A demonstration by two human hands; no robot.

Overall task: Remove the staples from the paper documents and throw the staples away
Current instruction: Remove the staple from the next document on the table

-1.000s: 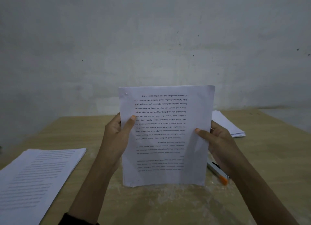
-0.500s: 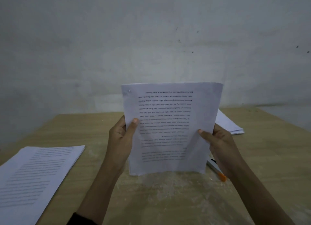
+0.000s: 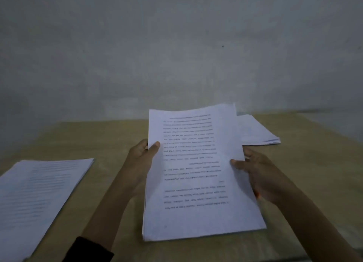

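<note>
A white printed paper document (image 3: 198, 175), several sheets thick, is held between both hands over the middle of the wooden table (image 3: 110, 144), its text upside down to me. My left hand (image 3: 141, 157) grips its left edge, thumb on top. My right hand (image 3: 257, 173) grips its right edge, thumb on the page. The sheets lean back, with their near edge low over the table. No staple is discernible in the blurred frame. A sliver of orange (image 3: 257, 194) shows by my right palm.
A second stack of printed papers (image 3: 37, 199) lies at the table's left near edge. A third pile of white papers (image 3: 257, 132) lies at the back right, behind the held document. A grey wall (image 3: 176, 45) stands just behind the table.
The document has tipped from upright, facing me, to leaning back and lower over the table. Both hands keep their grip on its sides. The white and orange tool is now mostly hidden.
</note>
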